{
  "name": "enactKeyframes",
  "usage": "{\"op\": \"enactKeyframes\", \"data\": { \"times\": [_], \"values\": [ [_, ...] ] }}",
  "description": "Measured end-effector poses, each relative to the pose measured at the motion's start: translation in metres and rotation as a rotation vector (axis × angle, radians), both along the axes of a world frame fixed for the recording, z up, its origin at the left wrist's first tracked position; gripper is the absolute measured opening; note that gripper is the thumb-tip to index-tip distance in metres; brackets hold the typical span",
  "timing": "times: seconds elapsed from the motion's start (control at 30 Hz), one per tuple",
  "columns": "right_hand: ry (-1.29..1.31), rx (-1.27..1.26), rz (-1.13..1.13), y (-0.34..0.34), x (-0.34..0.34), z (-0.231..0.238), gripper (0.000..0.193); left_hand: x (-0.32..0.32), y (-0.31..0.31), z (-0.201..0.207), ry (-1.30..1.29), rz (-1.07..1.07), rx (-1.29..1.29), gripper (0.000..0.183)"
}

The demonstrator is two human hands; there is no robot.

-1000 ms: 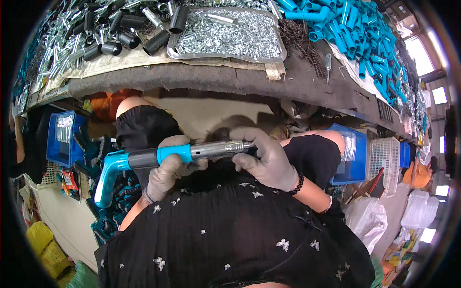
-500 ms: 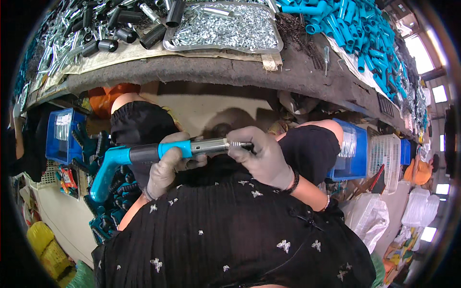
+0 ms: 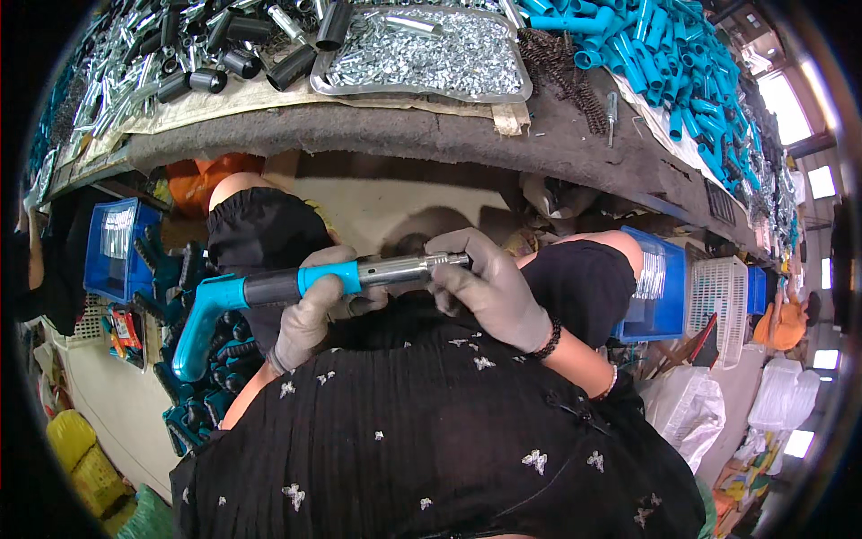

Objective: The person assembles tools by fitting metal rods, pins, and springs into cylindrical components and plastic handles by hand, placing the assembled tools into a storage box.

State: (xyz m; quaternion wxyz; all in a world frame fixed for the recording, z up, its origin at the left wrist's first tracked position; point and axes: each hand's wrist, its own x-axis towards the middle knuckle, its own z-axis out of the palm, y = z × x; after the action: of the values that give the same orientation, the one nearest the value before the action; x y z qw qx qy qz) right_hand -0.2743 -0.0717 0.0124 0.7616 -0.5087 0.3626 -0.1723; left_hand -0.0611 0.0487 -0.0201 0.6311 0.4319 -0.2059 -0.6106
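Across my lap lies a nail gun (image 3: 269, 287) with a bent teal grip at its left end, a black section, a teal collar and a bare metal barrel. My left hand (image 3: 310, 310), in a grey glove, is closed round the teal collar. At the narrow metal tip (image 3: 446, 260), my gloved right hand (image 3: 494, 292) pinches between thumb and fingers. Part of that tip is hidden by the fingers. The tool is nearly level, its tip slightly higher than the grip.
Ahead, the cloth-covered bench (image 3: 359, 135) bears a clear tray (image 3: 530, 92) of small metal pieces, black sleeves (image 3: 292, 68), dark springs (image 3: 575, 90), a screwdriver (image 3: 611, 117) and teal handles (image 3: 637, 63). Blue crates (image 3: 112, 247) stand on both sides. Assembled teal tools (image 3: 189, 413) lie at left.
My right-hand fingers have shifted on the tip, where a metal collar now shows in place of the coiled, dark end. My left hand keeps its hold.
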Motion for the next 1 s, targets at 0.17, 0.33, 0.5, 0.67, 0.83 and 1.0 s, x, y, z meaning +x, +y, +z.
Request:
{"op": "enactKeyframes", "data": {
  "times": [0.17, 0.33, 0.5, 0.67, 0.83, 1.0],
  "values": [
    [-0.125, -0.876, 0.048, -0.003, -0.004, -0.017, 0.024, 0.010, -0.004, -0.013, 0.161, -0.106, -0.024, 0.065],
    [-0.088, -0.381, 0.044, 0.002, -0.005, -0.008, 0.029, 0.002, -0.002, -0.011, 0.160, -0.084, -0.037, 0.064],
    [0.073, -0.054, 0.109, -0.006, -0.007, 0.008, 0.026, -0.003, 0.000, -0.007, 0.103, 0.014, 0.002, 0.061],
    [-0.075, -0.833, 0.062, -0.009, -0.006, -0.010, 0.026, 0.005, -0.003, -0.014, 0.209, -0.042, -0.018, 0.057],
    [-0.028, -0.826, 0.113, -0.005, -0.008, -0.008, 0.025, 0.002, -0.004, -0.010, 0.183, -0.039, -0.001, 0.058],
    [0.035, -0.148, 0.081, -0.001, -0.008, -0.001, 0.026, -0.004, -0.001, -0.008, 0.095, -0.006, -0.015, 0.057]
  ]
}}
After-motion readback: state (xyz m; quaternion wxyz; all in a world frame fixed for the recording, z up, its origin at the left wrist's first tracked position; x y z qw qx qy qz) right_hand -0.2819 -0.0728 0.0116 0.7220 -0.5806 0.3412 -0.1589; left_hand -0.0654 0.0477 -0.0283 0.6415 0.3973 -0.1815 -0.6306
